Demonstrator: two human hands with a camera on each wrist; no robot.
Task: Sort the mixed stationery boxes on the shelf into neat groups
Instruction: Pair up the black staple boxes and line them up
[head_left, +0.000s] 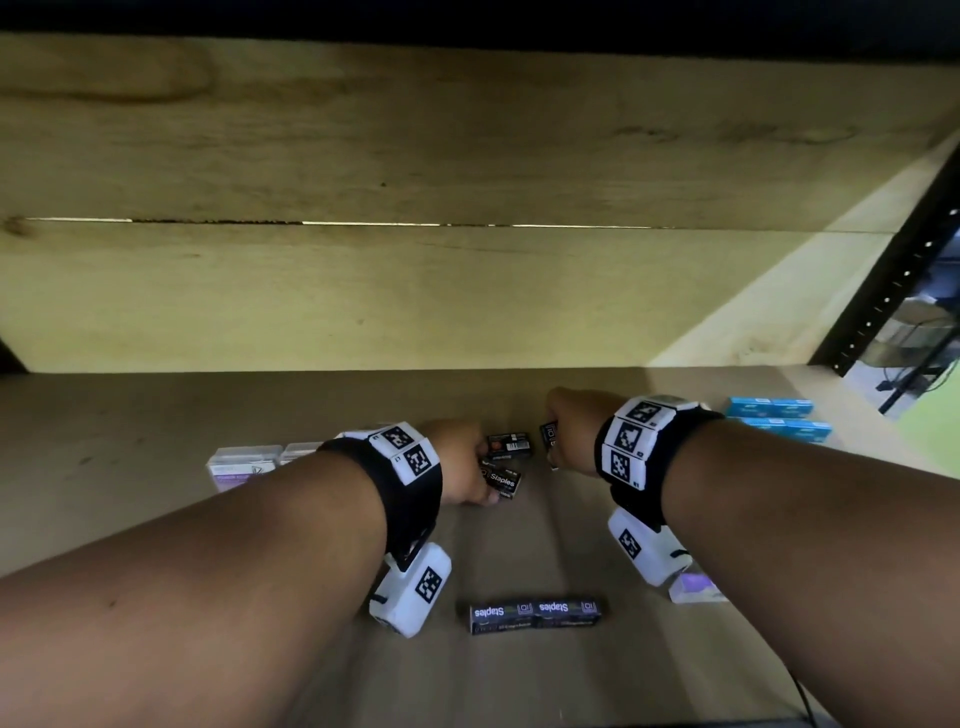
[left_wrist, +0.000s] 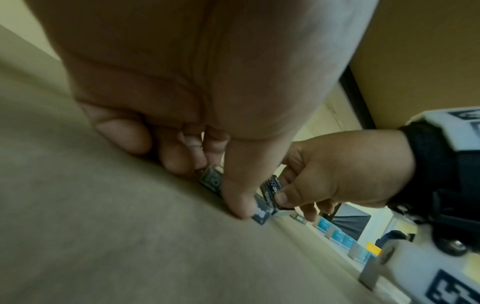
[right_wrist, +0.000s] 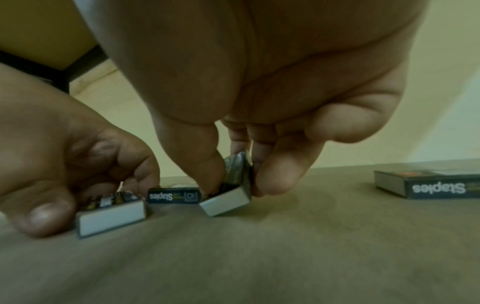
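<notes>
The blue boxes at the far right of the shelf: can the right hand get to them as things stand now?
Probably not at once. The right hand already pinches a black staples box in its grip. The shelf between it and the blue boxes looks bare, so the path seems free once that box is put down.

Head view down over both forearms; wrist views low, close, sharing the black staples boxes (head_left: 501, 480).
</notes>
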